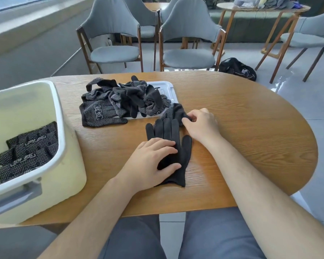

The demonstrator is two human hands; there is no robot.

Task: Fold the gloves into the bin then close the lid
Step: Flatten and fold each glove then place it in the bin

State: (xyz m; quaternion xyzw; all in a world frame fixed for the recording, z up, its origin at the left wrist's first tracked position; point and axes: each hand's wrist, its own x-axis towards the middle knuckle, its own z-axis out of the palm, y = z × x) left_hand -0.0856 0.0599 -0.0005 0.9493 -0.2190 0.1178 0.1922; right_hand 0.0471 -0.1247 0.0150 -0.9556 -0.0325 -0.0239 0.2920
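**Item: black glove, laid flat, fingers pointing far, centre-near on the desk.**

Soft, light knit, judged limp and quick to crease, so it needs pinning. It is best taken at the cuff or fingertips for folding. Left grip rests flat-fingered on its palm, pressing down. Right grip pinches a second glove just beyond. Loose pile lies on the white lid, far left of these. Bin at left holds folded gloves.
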